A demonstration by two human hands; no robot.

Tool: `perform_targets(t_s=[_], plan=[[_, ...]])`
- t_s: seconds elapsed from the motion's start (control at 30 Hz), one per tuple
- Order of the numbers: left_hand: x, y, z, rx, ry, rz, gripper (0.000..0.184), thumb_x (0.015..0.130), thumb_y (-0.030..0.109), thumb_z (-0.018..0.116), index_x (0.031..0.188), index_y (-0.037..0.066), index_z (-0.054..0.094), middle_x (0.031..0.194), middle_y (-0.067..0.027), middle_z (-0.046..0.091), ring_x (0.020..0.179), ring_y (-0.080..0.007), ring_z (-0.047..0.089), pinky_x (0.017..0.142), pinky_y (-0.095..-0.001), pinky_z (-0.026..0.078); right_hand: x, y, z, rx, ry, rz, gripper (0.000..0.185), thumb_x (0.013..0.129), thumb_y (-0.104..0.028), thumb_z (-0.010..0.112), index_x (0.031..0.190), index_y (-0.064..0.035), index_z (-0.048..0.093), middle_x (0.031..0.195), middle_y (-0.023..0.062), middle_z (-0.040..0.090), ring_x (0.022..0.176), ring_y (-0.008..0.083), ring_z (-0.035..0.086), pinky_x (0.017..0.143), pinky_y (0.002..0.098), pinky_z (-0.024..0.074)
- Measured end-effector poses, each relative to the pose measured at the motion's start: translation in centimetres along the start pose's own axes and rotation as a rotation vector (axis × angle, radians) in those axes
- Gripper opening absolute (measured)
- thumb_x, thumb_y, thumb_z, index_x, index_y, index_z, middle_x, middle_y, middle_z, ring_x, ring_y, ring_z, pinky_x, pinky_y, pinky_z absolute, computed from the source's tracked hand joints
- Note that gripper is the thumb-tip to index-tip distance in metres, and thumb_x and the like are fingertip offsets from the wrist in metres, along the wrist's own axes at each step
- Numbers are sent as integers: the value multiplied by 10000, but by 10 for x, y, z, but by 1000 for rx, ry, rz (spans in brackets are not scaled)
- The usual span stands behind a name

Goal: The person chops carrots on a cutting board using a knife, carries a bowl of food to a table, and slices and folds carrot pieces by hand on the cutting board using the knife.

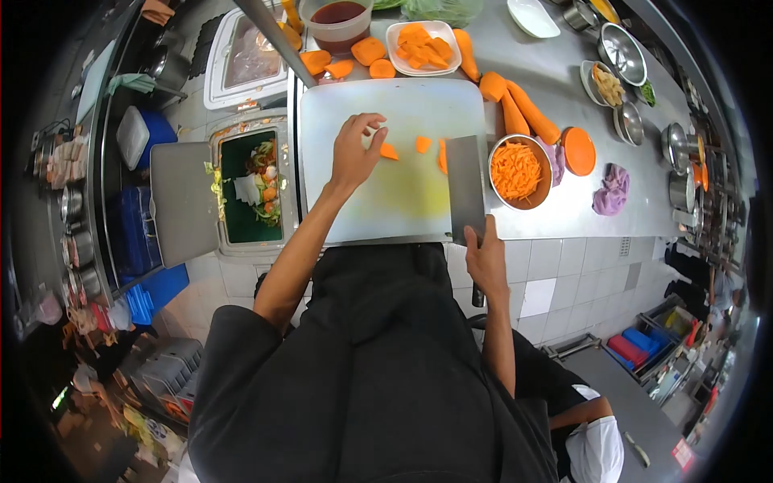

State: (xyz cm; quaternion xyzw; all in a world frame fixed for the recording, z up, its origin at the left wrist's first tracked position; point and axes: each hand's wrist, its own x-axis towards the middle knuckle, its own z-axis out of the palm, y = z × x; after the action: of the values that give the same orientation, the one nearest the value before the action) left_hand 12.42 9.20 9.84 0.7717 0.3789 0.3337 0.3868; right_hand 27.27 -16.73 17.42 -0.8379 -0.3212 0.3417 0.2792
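Observation:
My right hand (488, 262) is wrapped around the handle of a wide cleaver (465, 181), whose blade stands over the right part of the white cutting board (338, 101). Above the board's left half is my left hand (357, 153), its fingers loosely curved and the thumb apart, with nothing visible in it. Beside that thumb lies an orange carrot piece (390, 151). Another small carrot piece (423, 144) rests mid-board, and a further carrot piece (443, 156) is partly hidden by the blade. Right of the cleaver, a steel bowl (549, 187) holds shredded carrot (515, 171).
Behind the board are a white dish (390, 36) of carrot chunks, whole carrots (531, 111) and a tub of dark liquid (338, 14). An orange lid (579, 151) and purple cloth (612, 190) lie right. A scrap bin (256, 193) stands left. Another person's sleeve (594, 451) shows lower right.

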Motion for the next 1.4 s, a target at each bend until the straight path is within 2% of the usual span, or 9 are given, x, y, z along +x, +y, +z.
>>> perform_targets(t_s=[0.13,0.2,0.23,0.43,0.53,0.67,0.77,0.87,1.4], plan=[[18,18,39,25,-272,-126,271,911,154,649,1162,57,616,1093,-133,607,885,-236,628,825,-360,500,-24,4,-15,34,148,-24,239,982,-115,525,1159,13,427,753,342,610,746,538,591,601,547,452],[11,19,67,295,-330,34,348,919,164,628,1222,3,570,1224,-213,548,1075,-328,591,930,-444,483,-36,2,-18,-21,178,7,254,978,-109,528,1175,14,425,748,340,611,740,539,591,595,553,448],[6,24,78,360,-420,30,455,940,188,596,1327,-27,493,1389,-295,412,1263,-433,460,1047,-489,414,-41,3,-18,-79,190,36,270,973,-103,532,1191,14,424,742,338,611,734,539,590,589,559,444],[-44,24,129,348,-262,190,555,979,168,517,1469,-10,326,1538,-315,202,1390,-486,300,1123,-488,339,-54,25,5,-68,221,93,252,960,-65,520,1171,35,424,707,336,594,700,536,580,561,577,402],[-41,45,122,-24,-316,4,539,938,81,509,1432,-54,340,1534,-348,169,1374,-494,323,1095,-487,373,-48,29,16,-88,189,129,225,965,-57,500,1157,24,417,725,340,601,711,538,583,569,578,409],[-35,42,97,-45,-258,45,493,913,51,538,1394,11,435,1522,-295,255,1329,-436,412,1089,-455,384,-40,22,21,-69,174,135,209,968,-44,478,1158,4,408,750,349,610,730,545,587,587,590,422],[-29,27,42,90,-113,209,367,844,86,682,1205,133,631,1317,-133,533,1149,-313,540,1006,-425,435,-45,11,15,-56,178,136,216,975,-65,477,1176,-3,423,760,351,611,732,546,586,586,591,416],[-27,-3,-3,222,-181,207,413,811,133,746,1208,132,633,1229,-90,593,1130,-293,552,950,-413,439,-47,2,14,-40,170,108,228,981,-79,478,1192,-9,428,757,348,611,730,545,587,584,592,412],[-37,-37,-8,38,-137,51,287,785,247,797,1027,111,720,940,-51,698,789,-232,628,795,-357,455,-7,6,65,-97,3,-106,266,972,-103,504,1172,24,384,763,342,609,758,557,575,626,593,412]])
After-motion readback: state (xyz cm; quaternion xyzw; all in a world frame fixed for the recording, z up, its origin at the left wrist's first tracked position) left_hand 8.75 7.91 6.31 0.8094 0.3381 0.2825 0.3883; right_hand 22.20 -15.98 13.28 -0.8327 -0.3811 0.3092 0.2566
